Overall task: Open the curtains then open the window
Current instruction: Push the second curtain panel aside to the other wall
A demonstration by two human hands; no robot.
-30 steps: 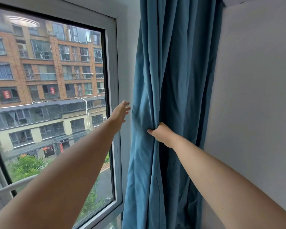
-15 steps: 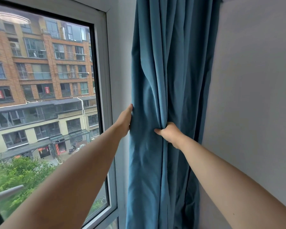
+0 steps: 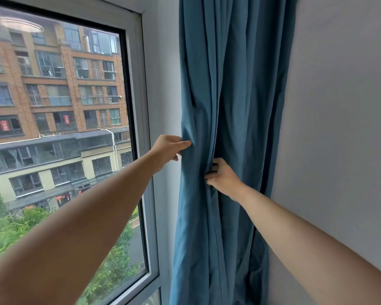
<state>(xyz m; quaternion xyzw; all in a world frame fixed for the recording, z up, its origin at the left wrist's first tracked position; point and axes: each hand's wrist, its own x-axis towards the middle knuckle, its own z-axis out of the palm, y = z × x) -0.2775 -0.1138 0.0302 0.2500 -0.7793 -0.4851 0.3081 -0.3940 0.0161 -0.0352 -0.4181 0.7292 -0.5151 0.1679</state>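
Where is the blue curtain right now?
The blue curtain hangs bunched right of the window frame, against the grey wall, with the left hand and right hand holding its folds.

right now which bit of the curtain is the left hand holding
Find the window frame; the blue curtain hangs bunched just right of it. The left hand pinches its outermost left edge, higher than the inner fold gripped by the right hand.

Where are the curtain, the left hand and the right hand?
curtain (image 3: 233, 84), head view, on its upper folds.
left hand (image 3: 167, 149), head view, on the back of the hand, pinching the curtain's edge.
right hand (image 3: 223, 178), head view, on the back of the hand, gripping a fold.
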